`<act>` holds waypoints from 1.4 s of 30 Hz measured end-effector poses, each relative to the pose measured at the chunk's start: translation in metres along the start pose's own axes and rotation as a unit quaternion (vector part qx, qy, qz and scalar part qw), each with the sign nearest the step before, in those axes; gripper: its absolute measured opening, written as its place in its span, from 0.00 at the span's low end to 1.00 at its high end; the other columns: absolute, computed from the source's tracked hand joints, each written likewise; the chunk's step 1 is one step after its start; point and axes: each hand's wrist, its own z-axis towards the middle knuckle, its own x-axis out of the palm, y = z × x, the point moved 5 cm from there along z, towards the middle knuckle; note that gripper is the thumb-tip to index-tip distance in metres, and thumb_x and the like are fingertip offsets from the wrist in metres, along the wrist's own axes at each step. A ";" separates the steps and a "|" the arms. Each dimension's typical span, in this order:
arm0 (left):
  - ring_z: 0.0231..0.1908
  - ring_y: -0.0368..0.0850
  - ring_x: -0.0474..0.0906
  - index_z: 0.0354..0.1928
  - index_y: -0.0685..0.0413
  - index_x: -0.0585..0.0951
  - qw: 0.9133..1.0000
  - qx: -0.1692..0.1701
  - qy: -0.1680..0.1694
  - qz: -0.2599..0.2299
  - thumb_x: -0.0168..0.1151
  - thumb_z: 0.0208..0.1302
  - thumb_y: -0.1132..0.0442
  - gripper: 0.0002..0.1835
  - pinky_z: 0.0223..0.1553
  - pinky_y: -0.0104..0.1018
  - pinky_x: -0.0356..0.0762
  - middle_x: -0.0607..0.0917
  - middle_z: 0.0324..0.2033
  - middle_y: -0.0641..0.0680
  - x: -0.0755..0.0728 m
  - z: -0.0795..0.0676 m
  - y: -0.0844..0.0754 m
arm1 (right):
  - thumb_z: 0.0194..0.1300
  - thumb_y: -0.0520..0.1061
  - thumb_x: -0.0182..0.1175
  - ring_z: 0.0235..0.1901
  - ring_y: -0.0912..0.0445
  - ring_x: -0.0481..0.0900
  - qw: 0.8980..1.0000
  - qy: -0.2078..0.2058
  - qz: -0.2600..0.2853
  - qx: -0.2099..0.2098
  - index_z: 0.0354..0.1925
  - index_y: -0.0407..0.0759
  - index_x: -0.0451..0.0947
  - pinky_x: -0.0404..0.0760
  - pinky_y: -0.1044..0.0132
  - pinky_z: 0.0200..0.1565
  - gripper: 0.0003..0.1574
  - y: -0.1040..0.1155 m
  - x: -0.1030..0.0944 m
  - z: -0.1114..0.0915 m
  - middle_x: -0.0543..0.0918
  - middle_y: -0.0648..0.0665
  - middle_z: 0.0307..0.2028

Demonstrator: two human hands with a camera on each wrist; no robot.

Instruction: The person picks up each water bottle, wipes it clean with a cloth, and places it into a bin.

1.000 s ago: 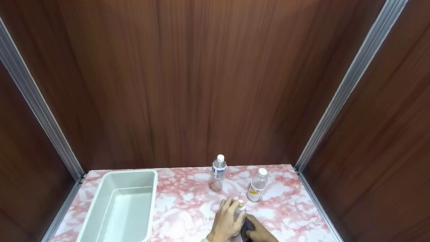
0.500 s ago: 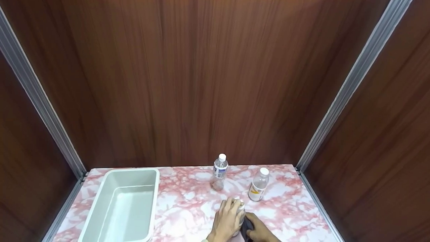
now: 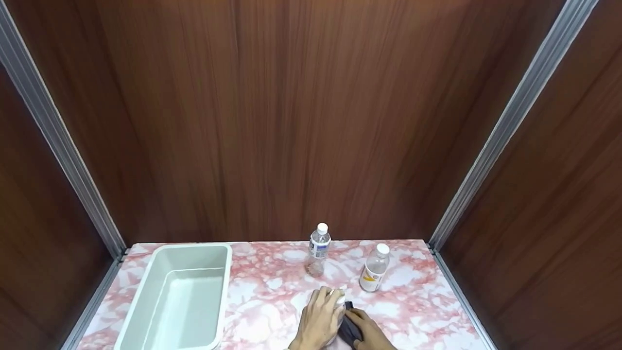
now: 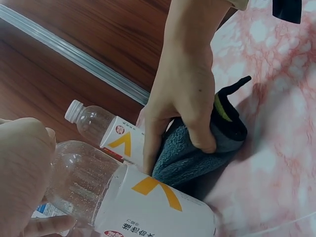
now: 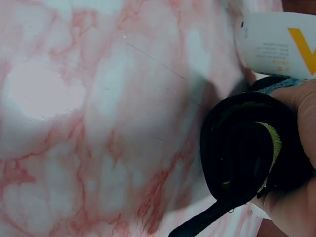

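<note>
My left hand grips the upper part of a clear plastic bottle that bears a white label with a yellow mark. Its white cap shows past my fingers in the head view. A folded dark grey-blue cloth with black edging and a hanging loop is pinched in my right hand. The cloth lies close along the bottle's label side. In the right wrist view, the cloth's rolled end faces the camera, with the bottle's label just above it.
A clear bottle with a blue-and-white label stands behind my hands. To its right is another upright bottle with a yellow-marked label. A pale grey tub sits at the left of the pink marbled table. Brown wood panels enclose the table.
My left hand and the bottle have shifted slightly left and down in the head view. My right hand has moved left with the cloth, more of which shows. The standing bottles stay in place.
</note>
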 end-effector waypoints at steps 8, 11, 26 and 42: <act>0.39 0.44 0.79 0.51 0.39 0.81 1.000 -0.003 0.008 -0.011 0.64 0.63 0.59 0.15 0.30 0.36 0.81 0.80 0.42 0.48 -0.011 -0.001 0.006 | 0.43 0.39 0.63 0.60 0.27 0.74 0.999 -0.006 -0.031 0.006 0.73 0.51 0.66 0.75 0.35 0.50 0.55 0.001 0.011 -0.004 0.67 0.27 0.68; 0.40 0.44 0.79 0.51 0.39 0.81 1.000 0.001 -0.002 -0.006 0.64 0.63 0.59 0.14 0.30 0.36 0.81 0.80 0.41 0.48 -0.014 -0.001 0.008 | 0.55 0.48 0.64 0.55 0.28 0.75 0.999 -0.016 -0.027 0.008 0.74 0.54 0.66 0.75 0.38 0.47 0.47 -0.003 0.015 -0.005 0.67 0.27 0.69; 0.40 0.45 0.79 0.50 0.42 0.81 1.000 -0.017 -0.002 -0.006 0.63 0.63 0.60 0.13 0.27 0.36 0.80 0.80 0.42 0.49 -0.020 -0.003 0.013 | 0.58 0.76 0.60 0.59 0.23 0.72 0.982 -0.067 -0.144 0.105 0.73 0.72 0.62 0.77 0.31 0.41 0.47 -0.021 0.047 -0.014 0.65 0.46 0.74; 0.41 0.45 0.79 0.50 0.41 0.81 1.000 -0.025 -0.009 0.005 0.65 0.61 0.60 0.15 0.28 0.37 0.81 0.80 0.42 0.48 -0.029 -0.001 0.023 | 0.68 0.72 0.52 0.75 0.23 0.50 0.979 -0.068 -0.105 0.159 0.71 0.76 0.65 0.53 0.17 0.62 0.35 -0.007 0.044 -0.012 0.61 0.40 0.77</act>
